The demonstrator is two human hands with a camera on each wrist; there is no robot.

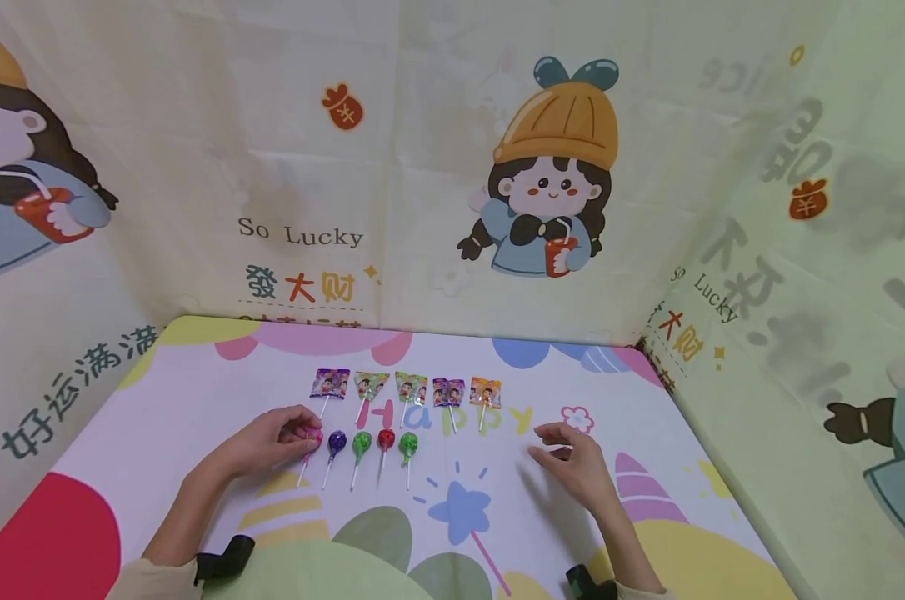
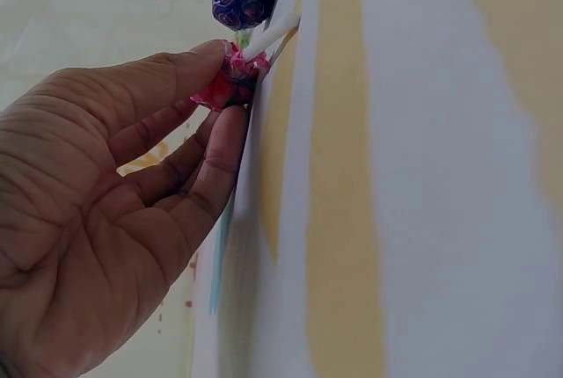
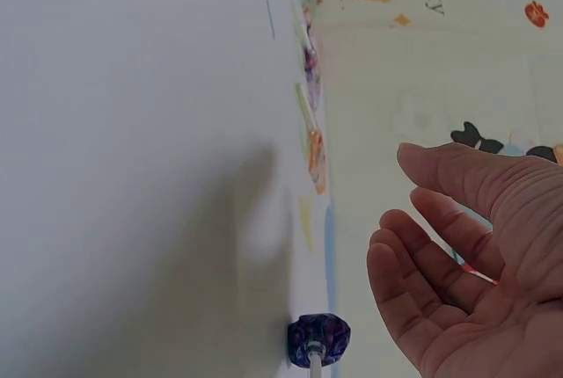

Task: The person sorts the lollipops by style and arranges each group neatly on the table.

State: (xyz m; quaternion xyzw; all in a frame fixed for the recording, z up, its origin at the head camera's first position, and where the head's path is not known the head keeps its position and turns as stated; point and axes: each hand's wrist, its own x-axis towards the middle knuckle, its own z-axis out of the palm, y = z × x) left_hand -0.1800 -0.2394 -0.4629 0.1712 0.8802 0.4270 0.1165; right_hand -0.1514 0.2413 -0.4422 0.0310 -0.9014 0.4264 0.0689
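Between thumb and fingers, my left hand (image 1: pixel 272 442) pinches the round pink-wrapped head of a lollipop (image 2: pixel 230 83), whose stick lies toward me on the table. To its right in the head view, a row continues with a purple lollipop (image 1: pixel 337 442), a green lollipop (image 1: pixel 362 443), a red lollipop (image 1: pixel 386 439) and another green lollipop (image 1: pixel 409 446). My right hand (image 1: pixel 572 467) hovers above the table with loosely bent fingers and holds nothing. In the right wrist view, a dark purple lollipop (image 3: pixel 318 339) lies below that hand; I cannot make it out in the head view.
Behind the round lollipops lies a second row of flat-wrapped ones, from a purple packet (image 1: pixel 330 383) to an orange packet (image 1: pixel 486 391). The patterned tabletop (image 1: pixel 220 387) meets a printed cloth wall (image 1: pixel 422 300) at the back, with cloth at both sides.
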